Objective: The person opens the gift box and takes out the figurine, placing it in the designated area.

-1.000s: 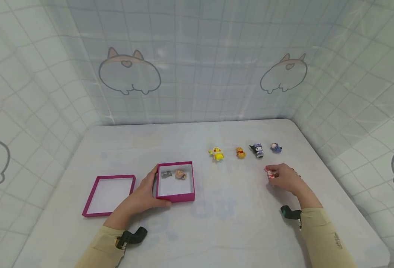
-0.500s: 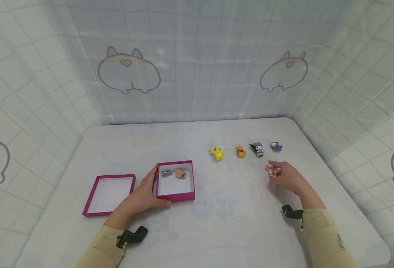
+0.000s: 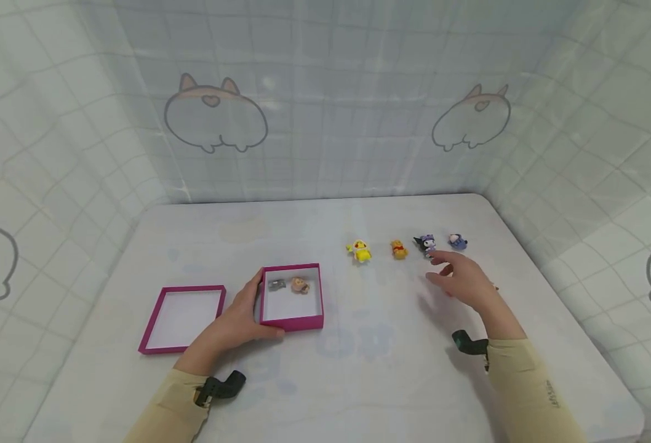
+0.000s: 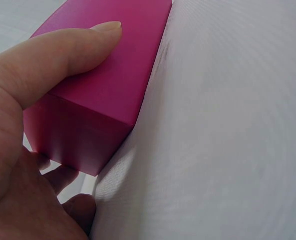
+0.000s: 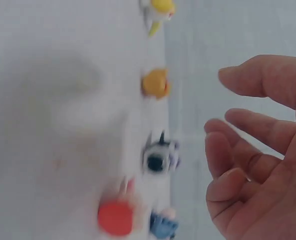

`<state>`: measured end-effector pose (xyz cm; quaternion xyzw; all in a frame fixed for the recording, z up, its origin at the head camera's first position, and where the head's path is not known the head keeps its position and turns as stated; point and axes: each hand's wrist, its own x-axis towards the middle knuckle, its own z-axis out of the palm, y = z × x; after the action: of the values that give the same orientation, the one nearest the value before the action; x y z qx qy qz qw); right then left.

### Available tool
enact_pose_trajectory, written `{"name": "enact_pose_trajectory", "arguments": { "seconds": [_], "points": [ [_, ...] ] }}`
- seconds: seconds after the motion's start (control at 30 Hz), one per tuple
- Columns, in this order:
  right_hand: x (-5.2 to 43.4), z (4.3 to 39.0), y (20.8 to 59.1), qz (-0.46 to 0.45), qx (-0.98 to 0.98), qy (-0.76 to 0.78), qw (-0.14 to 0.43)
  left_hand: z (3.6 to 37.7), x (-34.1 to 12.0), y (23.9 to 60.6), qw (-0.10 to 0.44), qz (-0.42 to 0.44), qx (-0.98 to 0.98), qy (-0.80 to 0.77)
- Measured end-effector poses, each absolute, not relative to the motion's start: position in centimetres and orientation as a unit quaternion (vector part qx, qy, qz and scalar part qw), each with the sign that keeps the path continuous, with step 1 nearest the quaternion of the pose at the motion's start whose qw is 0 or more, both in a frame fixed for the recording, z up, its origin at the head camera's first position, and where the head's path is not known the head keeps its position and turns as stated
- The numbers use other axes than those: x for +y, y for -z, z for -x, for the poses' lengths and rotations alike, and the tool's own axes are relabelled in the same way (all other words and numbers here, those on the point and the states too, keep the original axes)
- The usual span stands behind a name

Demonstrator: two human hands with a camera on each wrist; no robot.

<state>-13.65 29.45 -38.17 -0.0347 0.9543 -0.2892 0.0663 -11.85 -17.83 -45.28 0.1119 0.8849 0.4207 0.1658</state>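
My left hand (image 3: pixel 242 323) grips the near left corner of an open magenta box (image 3: pixel 292 323). Its thumb (image 4: pixel 83 50) lies along the front wall, the fingers against the left side. Inside the box lie a small grey figurine (image 3: pixel 277 285) and a light brown one (image 3: pixel 300 285). My right hand (image 3: pixel 463 282) hovers above the table with loosely bent fingers and nothing between them. Just beyond its fingertips is a black-and-purple figurine (image 3: pixel 427 244). A pink-and-red figurine (image 5: pixel 116 217) shows in the right wrist view; the hand mostly hides it in the head view.
Left of the box lies its magenta-rimmed lid (image 3: pixel 154 320), white inside up. Toward the back right stand a yellow figurine (image 3: pixel 360 251), an orange bear figurine (image 3: pixel 399 249) and a blue one (image 3: pixel 458 241). Tile-patterned curtains (image 3: pixel 347 123) surround the table.
My right hand has let go of the pink-and-red figurine, risen, and shifted left and away from me toward the black-and-purple figurine. My left hand and the box stay in place.
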Motion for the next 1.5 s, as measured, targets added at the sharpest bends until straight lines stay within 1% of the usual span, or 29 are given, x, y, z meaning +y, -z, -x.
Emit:
{"name": "enact_pose_trajectory", "arguments": {
  "seconds": [0.13,0.5,0.87,1.4,1.5],
  "points": [
    [27.7,14.3,38.1,0.054,0.95,0.303,0.054,11.9,-17.6,45.3,0.167,-0.113,0.883,-0.425],
    [22.2,15.8,37.6,0.13,0.928,0.347,0.042,11.7,-17.2,45.2,0.168,-0.112,0.882,-0.427],
    [16.3,16.9,36.5,0.181,0.901,0.39,0.052,11.4,-16.9,45.0,0.168,-0.109,0.881,-0.429],
    [12.6,17.1,36.5,0.242,0.885,0.394,0.059,11.4,-16.5,45.0,0.166,-0.108,0.879,-0.434],
    [12.0,17.2,36.6,0.251,0.88,0.397,0.067,11.3,-16.4,45.0,0.169,-0.105,0.879,-0.434]
  ]
}}
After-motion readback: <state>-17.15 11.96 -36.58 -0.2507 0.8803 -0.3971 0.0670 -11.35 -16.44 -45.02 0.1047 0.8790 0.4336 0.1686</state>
